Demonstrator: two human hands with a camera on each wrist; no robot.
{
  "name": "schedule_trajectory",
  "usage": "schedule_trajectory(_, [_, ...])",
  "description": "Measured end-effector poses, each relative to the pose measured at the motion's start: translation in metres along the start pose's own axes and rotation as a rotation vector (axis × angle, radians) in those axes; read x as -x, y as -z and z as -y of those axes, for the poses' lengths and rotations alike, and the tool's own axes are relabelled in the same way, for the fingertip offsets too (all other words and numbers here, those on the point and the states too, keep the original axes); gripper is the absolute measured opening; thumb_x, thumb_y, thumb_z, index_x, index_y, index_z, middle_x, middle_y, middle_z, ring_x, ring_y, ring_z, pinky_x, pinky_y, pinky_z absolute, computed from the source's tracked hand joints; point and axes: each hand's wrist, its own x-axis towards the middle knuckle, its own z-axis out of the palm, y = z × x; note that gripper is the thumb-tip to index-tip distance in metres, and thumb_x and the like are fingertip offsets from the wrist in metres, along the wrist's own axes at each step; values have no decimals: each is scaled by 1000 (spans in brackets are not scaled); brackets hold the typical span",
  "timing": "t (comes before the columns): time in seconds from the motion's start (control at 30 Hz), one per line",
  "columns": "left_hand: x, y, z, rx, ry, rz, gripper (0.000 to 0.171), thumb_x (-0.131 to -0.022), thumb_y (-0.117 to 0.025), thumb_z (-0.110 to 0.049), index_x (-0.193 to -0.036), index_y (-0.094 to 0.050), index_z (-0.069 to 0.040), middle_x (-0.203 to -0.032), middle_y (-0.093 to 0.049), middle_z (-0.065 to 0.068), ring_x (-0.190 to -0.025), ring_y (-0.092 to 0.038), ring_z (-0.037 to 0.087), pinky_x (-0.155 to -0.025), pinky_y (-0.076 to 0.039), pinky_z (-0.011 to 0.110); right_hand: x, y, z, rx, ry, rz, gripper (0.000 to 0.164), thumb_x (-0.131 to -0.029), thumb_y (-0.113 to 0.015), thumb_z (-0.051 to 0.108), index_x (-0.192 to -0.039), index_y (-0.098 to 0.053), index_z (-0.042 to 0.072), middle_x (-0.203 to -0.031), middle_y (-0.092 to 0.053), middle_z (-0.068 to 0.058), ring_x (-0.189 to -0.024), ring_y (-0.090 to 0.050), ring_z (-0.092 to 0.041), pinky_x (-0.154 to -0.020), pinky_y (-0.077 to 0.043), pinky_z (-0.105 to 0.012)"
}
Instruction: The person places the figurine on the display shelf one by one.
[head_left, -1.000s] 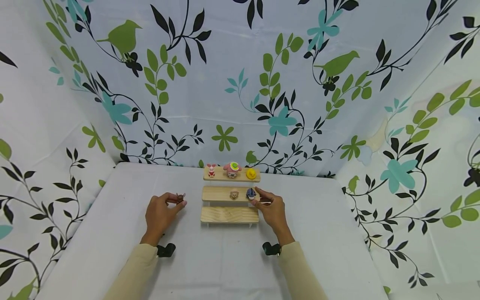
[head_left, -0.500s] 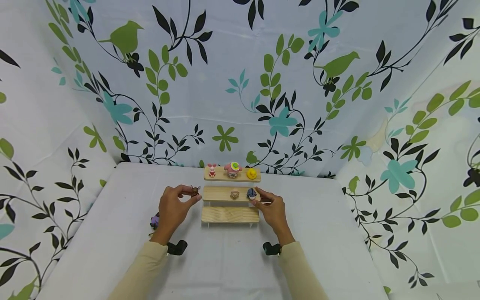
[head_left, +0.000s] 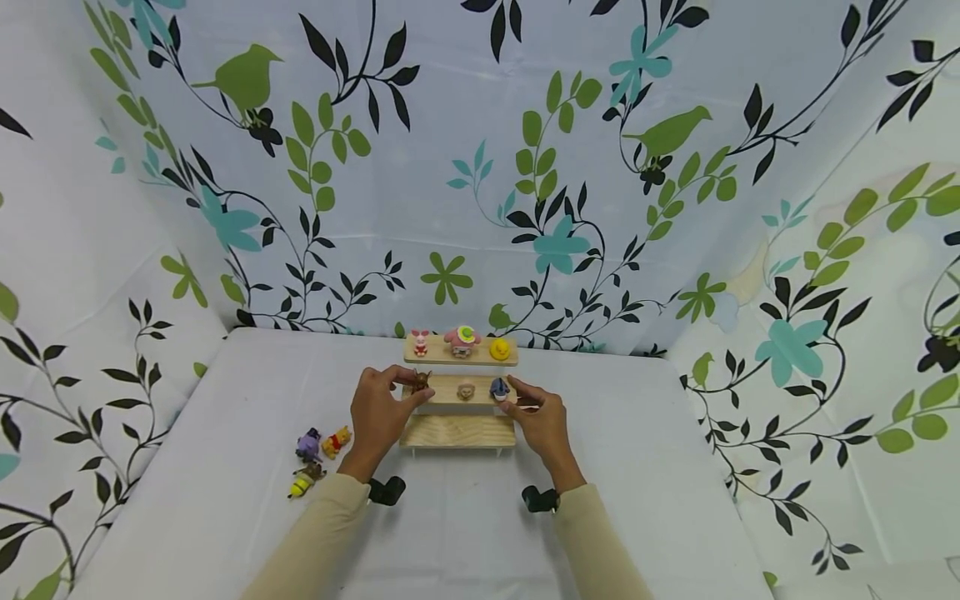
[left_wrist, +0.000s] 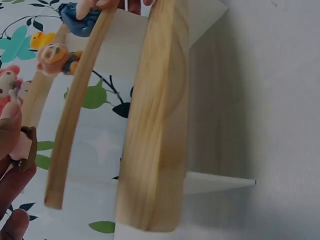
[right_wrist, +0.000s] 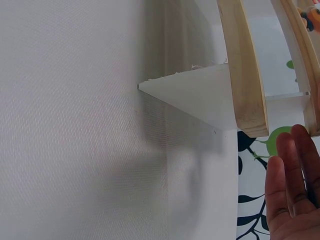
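Note:
A small brown figurine (head_left: 421, 382) with ear-like points is pinched by my left hand (head_left: 379, 417) at the left end of the tiered wooden display shelf (head_left: 457, 432). In the left wrist view its pale underside shows beside the middle tier's end, partly covered by fingers. My right hand (head_left: 542, 421) grips that tier's right end, thumb at the front edge and index finger at the back, close around a blue figurine (head_left: 498, 389). Its other fingers (right_wrist: 295, 172) stretch out beside the shelf. A tan bear-like figurine (head_left: 466, 391) sits between the two on the same tier.
Along the top tier stand a pink figurine (head_left: 420, 342), a larger pink one with a green-yellow piece (head_left: 462, 340) and a yellow duck (head_left: 500, 349). Purple (head_left: 308, 446), red-yellow (head_left: 336, 442) and yellow-brown figurines (head_left: 306, 480) lie left on the white table (head_left: 225, 500).
My left hand has carried the brown figurine rightward from beside the shelf to the middle tier's left end, uncovering the figurines on the table. My right hand stays in place.

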Motion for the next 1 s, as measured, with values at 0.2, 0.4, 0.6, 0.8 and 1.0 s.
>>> schedule_trajectory(0.2, [1, -13, 6, -54, -22, -64, 43, -77, -97, -36, -106, -80, -9, -101, -80, 9, -92, -56, 27, -74, -45, 42, 0, -2, 1, -16, 2, 9, 48, -89, -87, 22, -133, -75, 34, -132, -76, 1, -110, -69, -20, -90, -57, -24])
schedule_trajectory(0.4, [3, -16, 10, -69, -51, -75, 44, -77, -97, -37, -106, -80, -9, -103, -79, 10, -95, -57, 29, -78, -46, 44, 1, -1, 0, -13, 3, 9, 48, -88, -87, 23, -134, -75, 33, -130, -76, -1, -109, -69, -19, -89, -58, -23])
schedule_trajectory(0.6, [4, -15, 10, -65, -53, -61, 42, -77, -98, -31, -109, -81, -9, -103, -78, 12, -93, -57, 29, -76, -45, 43, 1, 0, 0, -11, -7, 8, 50, -88, -88, 22, -135, -74, 34, -130, -76, 2, -110, -70, -21, -88, -55, -19])
schedule_trajectory(0.8, [5, -18, 10, -59, -36, -66, 41, -78, -97, -32, -109, -82, -8, -105, -77, 12, -96, -58, 30, -80, -46, 46, 3, 0, 0, -11, -4, 7, 50, -88, -88, 20, -135, -74, 32, -130, -76, 0, -110, -70, -22, -86, -55, -18])
schedule_trajectory(1.0, [6, -18, 8, -59, -50, -85, 44, -77, -97, -32, -111, -81, -9, -102, -76, 12, -97, -59, 32, -79, -47, 47, 2, 1, 2, 5, -6, 5, 50, -89, -87, 21, -135, -74, 33, -130, -76, -1, -111, -70, -22, -87, -55, -20])
